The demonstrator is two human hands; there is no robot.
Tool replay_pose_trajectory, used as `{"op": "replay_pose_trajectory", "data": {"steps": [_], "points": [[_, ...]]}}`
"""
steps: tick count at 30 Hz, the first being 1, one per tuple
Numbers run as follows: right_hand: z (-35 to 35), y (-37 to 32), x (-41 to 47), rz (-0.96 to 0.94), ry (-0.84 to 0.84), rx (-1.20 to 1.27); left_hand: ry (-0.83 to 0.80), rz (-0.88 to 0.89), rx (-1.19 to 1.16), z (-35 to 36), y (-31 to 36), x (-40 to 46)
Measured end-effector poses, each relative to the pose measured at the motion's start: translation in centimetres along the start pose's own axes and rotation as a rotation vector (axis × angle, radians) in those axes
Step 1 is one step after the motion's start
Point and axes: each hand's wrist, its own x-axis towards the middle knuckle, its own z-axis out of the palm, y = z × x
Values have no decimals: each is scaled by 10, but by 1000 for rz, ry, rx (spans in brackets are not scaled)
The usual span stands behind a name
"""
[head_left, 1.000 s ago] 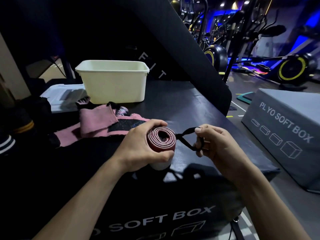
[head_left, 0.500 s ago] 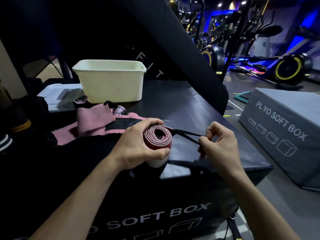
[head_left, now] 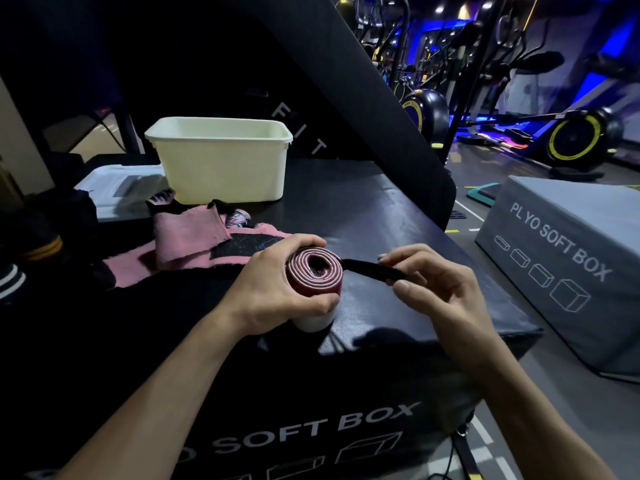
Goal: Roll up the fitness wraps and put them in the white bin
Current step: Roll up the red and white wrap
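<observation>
My left hand [head_left: 273,289] grips a rolled-up dark red fitness wrap [head_left: 314,271], its spiral end facing up, just above the black soft box [head_left: 381,216]. A black strap [head_left: 372,270] runs from the roll to the right, and my right hand [head_left: 433,285] pinches its end between thumb and fingers. Unrolled pink wraps [head_left: 187,237] lie in a heap on the box to the left. The white bin [head_left: 221,161] stands behind them at the back of the box; its inside is hidden.
A grey plyo soft box [head_left: 568,258] stands on the floor to the right. A slanted black pad [head_left: 346,81] rises behind the bin. Dark clothing [head_left: 31,244] lies at the left. Exercise machines [head_left: 571,140] fill the background.
My right hand has shifted its hold on the black strap, now pulled out flat to the right of the roll. The left hand keeps its grip on the roll.
</observation>
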Motion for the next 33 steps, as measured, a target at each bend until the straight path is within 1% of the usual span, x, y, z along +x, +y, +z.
{"op": "replay_pose_trajectory", "data": {"steps": [3,6,13,18,23,28,33], "points": [[3,-5,0,-30,-8,109,-5,-1,-1,-1,0,-1],[6,-9,1,-25,-54,101,-2,2,-2,0,1,-1],[17,-9,0,156,-187,46,30,10,2,4,1,-5],[36,-6,1,212,-159,60,-11,-4,-37,3,-4,-5],[49,-12,6,211,-127,-24,-29,-24,-102,4,-8,-7],[59,-19,8,204,-76,-131,-143,-52,-161,1,-9,-10],[65,-20,9,240,-49,-165,-227,-58,-201,0,-12,-9]]}}
